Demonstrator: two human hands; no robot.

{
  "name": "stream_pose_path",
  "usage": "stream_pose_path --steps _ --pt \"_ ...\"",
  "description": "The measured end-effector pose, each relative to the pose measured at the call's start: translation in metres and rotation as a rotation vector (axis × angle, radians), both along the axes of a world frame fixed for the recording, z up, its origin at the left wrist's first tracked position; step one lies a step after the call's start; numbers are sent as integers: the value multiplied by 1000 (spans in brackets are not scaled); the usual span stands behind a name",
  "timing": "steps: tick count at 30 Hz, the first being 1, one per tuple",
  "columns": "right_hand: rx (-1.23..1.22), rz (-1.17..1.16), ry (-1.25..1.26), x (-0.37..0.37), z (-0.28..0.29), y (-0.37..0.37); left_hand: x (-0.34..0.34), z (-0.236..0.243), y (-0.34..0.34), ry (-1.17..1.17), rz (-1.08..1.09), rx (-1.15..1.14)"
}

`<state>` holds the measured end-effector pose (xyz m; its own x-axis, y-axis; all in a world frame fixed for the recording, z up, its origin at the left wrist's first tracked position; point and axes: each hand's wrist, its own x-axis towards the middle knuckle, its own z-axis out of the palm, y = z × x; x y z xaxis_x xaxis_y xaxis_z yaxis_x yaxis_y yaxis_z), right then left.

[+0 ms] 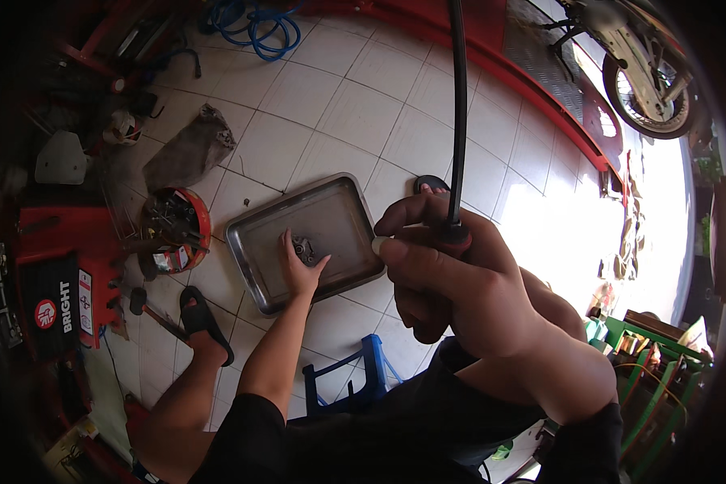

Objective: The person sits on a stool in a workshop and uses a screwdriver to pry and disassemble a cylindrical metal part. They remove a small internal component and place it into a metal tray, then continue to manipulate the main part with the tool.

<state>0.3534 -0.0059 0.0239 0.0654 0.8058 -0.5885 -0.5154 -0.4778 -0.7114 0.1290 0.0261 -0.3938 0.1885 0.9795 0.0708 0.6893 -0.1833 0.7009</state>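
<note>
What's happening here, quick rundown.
A person sits low over a white tiled floor. The left hand presses on a small round metal part in a steel tray. The right hand grips a red-handled tool with a black hose running up from it.

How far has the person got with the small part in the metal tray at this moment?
Done: a small round metal part lies in the metal tray on the tiled floor. In hand: the left hand rests on that part, and the right hand grips a tool with a black hose running up out of view, its pale tip towards the tray. Left: no spray or wetness is visible, so the treatment looks not yet started.
</note>
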Motion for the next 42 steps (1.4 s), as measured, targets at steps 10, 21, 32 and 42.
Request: stream_pose_path --steps 10,21,32,42 --pt "126 209 -189 -8 4 -3 -43 42 39 -842 300 -558" --pt "233 317 -108 -73 5 -47 -130 403 39 -1892 -200 -723" --pt "432 676 -43 -126 0 -72 -174 388 -27 -1675 534 -811" --pt "385 814 -90 -130 5 -59 -182 375 19 -1572 508 -731"
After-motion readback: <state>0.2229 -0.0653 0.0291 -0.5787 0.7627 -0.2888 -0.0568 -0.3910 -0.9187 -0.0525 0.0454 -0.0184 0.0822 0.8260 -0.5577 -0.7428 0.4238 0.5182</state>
